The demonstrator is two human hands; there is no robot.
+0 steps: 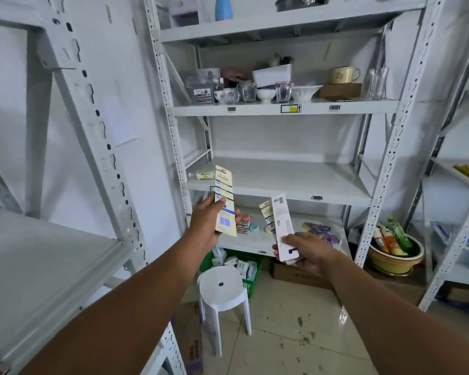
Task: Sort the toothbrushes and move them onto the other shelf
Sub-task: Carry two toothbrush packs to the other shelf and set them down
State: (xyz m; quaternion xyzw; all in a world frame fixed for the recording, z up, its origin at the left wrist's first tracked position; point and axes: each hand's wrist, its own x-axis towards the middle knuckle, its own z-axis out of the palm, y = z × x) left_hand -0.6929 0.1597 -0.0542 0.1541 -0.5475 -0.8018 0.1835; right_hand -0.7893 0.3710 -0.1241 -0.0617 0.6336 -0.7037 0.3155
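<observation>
While both arms reach forward at the centre of the frame, each of the hands holds toothbrush packs. The left hand (pixel 210 221) grips a fanned stack of toothbrush cards (pixel 224 201) by their lower end, thumb across the front, the cards standing nearly upright with a blue barcode facing the camera; their tops overlap the front edge of the middle shelf (pixel 282 177). The right hand (pixel 306 251) pinches a second bundle of packs (pixel 282 228) at its lower end, tilted slightly left, with a white back card in front and yellowish cards behind it.

That middle shelf is mostly bare, with only a small white bottle (pixel 201 175) lying at its left edge, just beside the perforated upright (pixel 171 117). Below it, the lower shelf (pixel 257 239) carries small colourful items behind the hands. Above, a crowded shelf of cups and glassware (pixel 268 90) fills the upper centre.

At the lower left of the frame, a second rack's shelf (pixel 38 261) shows a broad bare surface with a raised front lip. A white stool (pixel 222 290) stands on the tiled floor between the arms, beside a green basket (pixel 244 266).
</observation>
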